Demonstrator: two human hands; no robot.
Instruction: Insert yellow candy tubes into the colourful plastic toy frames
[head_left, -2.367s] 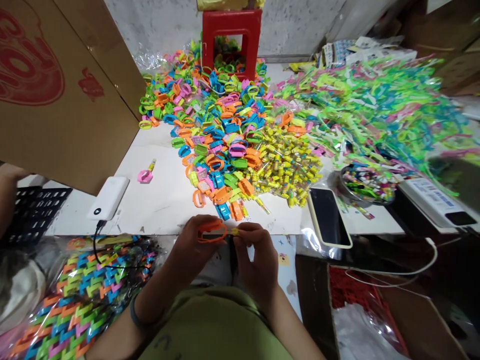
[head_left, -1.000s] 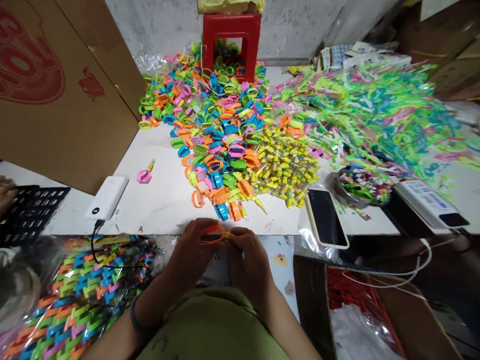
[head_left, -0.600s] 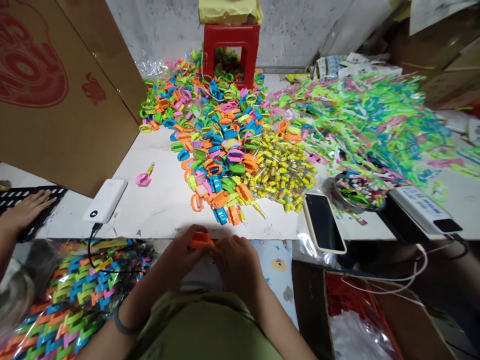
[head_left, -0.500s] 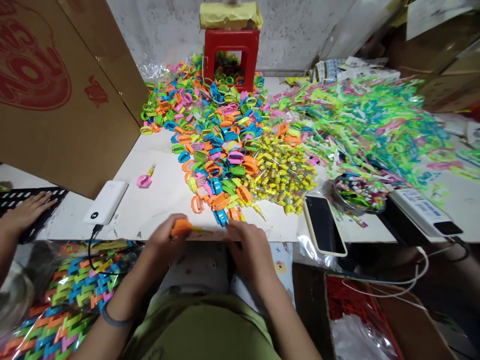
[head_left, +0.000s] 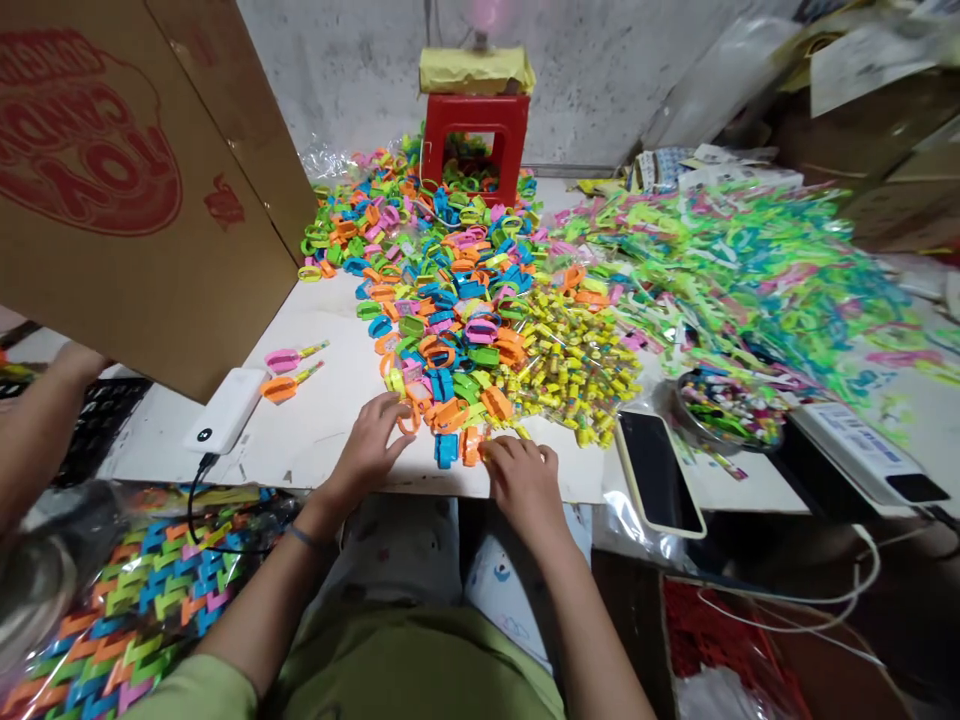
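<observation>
My left hand (head_left: 369, 442) is at the near edge of the toy pile, thumb and fingers apart beside an orange toy watch (head_left: 409, 418). My right hand (head_left: 526, 482) has curled fingers by another orange toy watch (head_left: 471, 446) and the nearest yellow tubes; what its fingertips grip, if anything, is hidden. A blue toy watch (head_left: 446, 450) lies between my hands. To the left, a pink toy watch (head_left: 282, 360) and an orange toy watch with a tube (head_left: 280, 388) lie side by side, each with a yellow tube sticking out.
Behind lie small yellow tubes (head_left: 574, 365) and colourful strips (head_left: 750, 260). A red stool (head_left: 517, 150) stands amid the toy watches. A cardboard box (head_left: 217, 270) and white power bank (head_left: 229, 410) are left; a phone (head_left: 660, 470) and bowl (head_left: 731, 440) right. Another person's arm (head_left: 45, 430) shows far left.
The orange toy watch with a tube has left my left hand and lies beside the pink one. Both hands have moved forward to the pile. The other person's arm has shifted behind the box.
</observation>
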